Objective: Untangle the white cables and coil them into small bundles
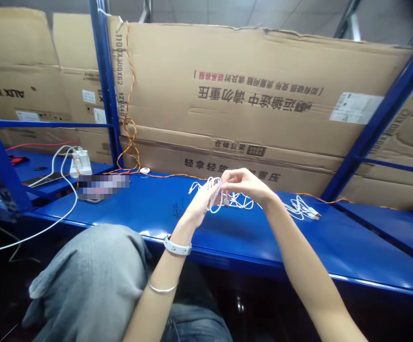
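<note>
My left hand [203, 202] is raised over the blue shelf [156, 209], fingers closed around loops of a thin white cable [211, 187] wound about them. My right hand [245, 185] pinches the same white cable just to the right of the left fingers. More of the cable lies in loose loops on the shelf behind my hands [242, 203]. A second tangle of white cable [301, 208] rests on the shelf to the right. My left wrist wears a white band and a thin bracelet.
Large cardboard boxes [256, 95] line the back of the shelf behind blue uprights [105, 80]. A twisted red-yellow wire [130, 137] hangs down and runs along the shelf. At left sit a white charger block [80, 164], a white cord and a blurred patch. My grey-clad knee [92, 280] is below.
</note>
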A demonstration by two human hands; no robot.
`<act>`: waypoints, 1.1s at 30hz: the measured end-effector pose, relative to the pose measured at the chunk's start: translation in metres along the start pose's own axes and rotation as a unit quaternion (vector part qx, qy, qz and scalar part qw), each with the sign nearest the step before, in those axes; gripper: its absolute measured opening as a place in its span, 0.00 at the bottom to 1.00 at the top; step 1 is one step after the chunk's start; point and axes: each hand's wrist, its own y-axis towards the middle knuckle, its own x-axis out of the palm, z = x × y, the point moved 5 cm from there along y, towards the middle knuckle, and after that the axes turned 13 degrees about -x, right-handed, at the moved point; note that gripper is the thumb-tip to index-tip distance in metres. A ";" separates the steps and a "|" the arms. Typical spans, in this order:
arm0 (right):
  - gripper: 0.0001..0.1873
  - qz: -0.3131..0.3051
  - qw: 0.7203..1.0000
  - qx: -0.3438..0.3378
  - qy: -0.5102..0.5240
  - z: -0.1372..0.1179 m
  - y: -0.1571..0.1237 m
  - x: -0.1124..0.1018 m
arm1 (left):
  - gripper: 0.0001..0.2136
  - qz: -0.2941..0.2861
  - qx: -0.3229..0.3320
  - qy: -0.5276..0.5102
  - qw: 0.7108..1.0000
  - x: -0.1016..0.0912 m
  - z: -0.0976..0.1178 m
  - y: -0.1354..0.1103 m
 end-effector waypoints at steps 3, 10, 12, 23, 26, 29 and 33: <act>0.16 0.066 0.997 -0.034 -0.010 0.001 0.005 0.005 | 0.25 -0.075 -0.016 -0.030 0.997 0.005 -0.001 -0.004; 0.19 0.100 0.993 -0.067 -0.015 0.000 0.010 0.014 | 0.16 -0.117 -0.019 0.015 0.993 0.009 0.002 -0.013; 0.21 0.073 0.995 -0.063 -0.020 0.000 0.010 0.014 | 0.15 -0.147 -0.037 -0.026 0.988 0.012 0.002 -0.014; 0.17 -0.014 0.999 -0.031 0.032 0.000 0.005 0.019 | 0.12 -0.187 -0.061 -0.034 0.980 0.013 0.001 -0.016; 0.19 0.027 0.999 -0.039 -0.018 -0.002 0.007 0.019 | 0.13 -0.133 -0.056 -0.006 0.989 0.008 -0.001 -0.013; 0.19 0.075 0.994 -0.054 -0.067 -0.002 0.009 0.014 | 0.16 -0.069 -0.041 0.004 0.997 0.003 -0.001 -0.008; 0.19 0.122 0.986 -0.088 -0.078 0.000 0.011 0.007 | 0.16 0.017 0.032 0.035 0.999 -0.002 0.007 -0.006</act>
